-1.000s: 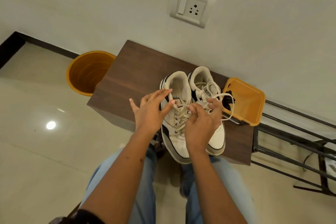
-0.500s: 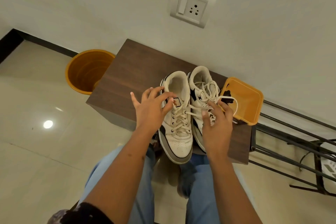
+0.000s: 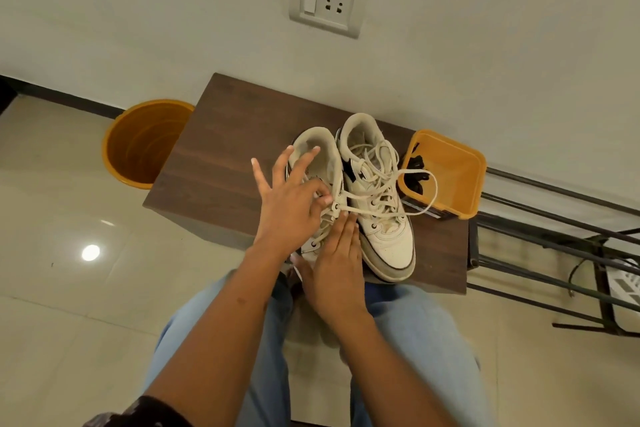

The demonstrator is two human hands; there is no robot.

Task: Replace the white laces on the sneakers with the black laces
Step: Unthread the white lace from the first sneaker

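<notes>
Two sneakers (image 3: 367, 198) on table (image 3: 221, 156); one yellow tub (image 3: 450, 177) right. Left hand (image 3: 291, 204) pinches white lace (image 3: 384, 199); right hand (image 3: 334, 263) flat, fingers straight.

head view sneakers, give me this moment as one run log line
stage: unlacing left sneaker | left hand: pinching white lace at eyelet | right hand: flat on toe | black laces: in yellow tub
</notes>
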